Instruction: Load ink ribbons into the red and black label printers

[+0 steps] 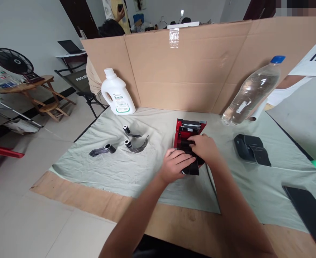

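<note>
A small red-and-black printer-like machine [177, 138] stands on the cloth with its lid raised at the back, showing a metal roller. My left hand [175, 163] grips its front left side, fingers laid across the top and thumb hidden. From the right, my right hand [206, 147] reaches inside; its thumb and forefinger are bent around something dark that I cannot make out. Black film [192, 169] hangs over the machine's front edge. Left of the hands lie three small rolls with dark film tails: a back roll [126, 129], a middle roll [128, 144] and a left roll [109, 148].
A second black device [250, 147] with a dark strip lies on the right, behind a black phone [308, 211]. A white jug [117, 93] and a tilted water bottle [254, 91] stand at the cardboard screen [179, 75]. People are beyond it.
</note>
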A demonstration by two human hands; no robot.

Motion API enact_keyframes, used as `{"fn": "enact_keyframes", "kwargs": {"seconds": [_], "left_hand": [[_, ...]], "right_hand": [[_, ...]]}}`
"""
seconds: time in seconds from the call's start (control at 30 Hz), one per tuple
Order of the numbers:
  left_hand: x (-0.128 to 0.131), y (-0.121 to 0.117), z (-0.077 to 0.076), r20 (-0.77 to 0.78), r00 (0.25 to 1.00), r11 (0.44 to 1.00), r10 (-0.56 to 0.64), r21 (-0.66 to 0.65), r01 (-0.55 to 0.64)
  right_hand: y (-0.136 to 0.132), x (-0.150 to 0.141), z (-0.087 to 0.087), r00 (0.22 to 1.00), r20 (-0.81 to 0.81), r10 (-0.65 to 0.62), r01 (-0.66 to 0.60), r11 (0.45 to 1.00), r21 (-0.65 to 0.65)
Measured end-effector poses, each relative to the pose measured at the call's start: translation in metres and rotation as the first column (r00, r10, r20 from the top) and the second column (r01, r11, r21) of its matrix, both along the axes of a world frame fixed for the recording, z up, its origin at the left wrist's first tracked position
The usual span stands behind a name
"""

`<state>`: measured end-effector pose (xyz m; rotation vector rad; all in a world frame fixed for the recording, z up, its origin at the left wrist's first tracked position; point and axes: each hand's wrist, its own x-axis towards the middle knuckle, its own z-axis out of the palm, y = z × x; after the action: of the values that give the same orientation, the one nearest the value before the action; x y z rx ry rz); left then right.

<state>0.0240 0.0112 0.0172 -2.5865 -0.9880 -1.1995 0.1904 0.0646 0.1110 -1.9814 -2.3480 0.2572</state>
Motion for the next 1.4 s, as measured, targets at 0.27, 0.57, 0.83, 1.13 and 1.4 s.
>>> {"fn": "enact_keyframes", "kwargs": {"seconds": [0.27, 0.57, 0.83, 1.13, 1.4], "left_hand": [[-0.01, 0.024, 0.013, -0.167, 0.951, 0.961, -0.26, 0.046, 0.271], [-0.016, 0.0, -0.015, -0.021, 0.989, 0.985, -0.149, 0.084, 0.15], [-0.004, -0.003, -0.028, -0.033, 0.998, 0.998, -0.061, 0.008, 0.061], [0.002, -0.002, -0.018, -0.087, 0.995, 0.998, -0.053, -0.026, 0.051], [-0.002, -0.003, -0.023, -0.038, 0.997, 0.997, -0.072, -0.01, 0.071]], "right_hand": [[0.007, -0.009, -0.002, 0.993, 0.114, -0.012, 0.015, 1.0, -0.027], [0.002, 0.026, 0.025, 0.94, -0.341, -0.019, 0.183, 0.871, 0.456], [0.013, 0.018, 0.012, 0.946, -0.307, 0.106, 0.024, 0.92, 0.391], [-0.044, 0.037, -0.026, 0.915, -0.252, 0.314, -0.205, 0.902, 0.38], [-0.056, 0.037, -0.041, 0.938, -0.236, 0.255, -0.144, 0.903, 0.404]]}}
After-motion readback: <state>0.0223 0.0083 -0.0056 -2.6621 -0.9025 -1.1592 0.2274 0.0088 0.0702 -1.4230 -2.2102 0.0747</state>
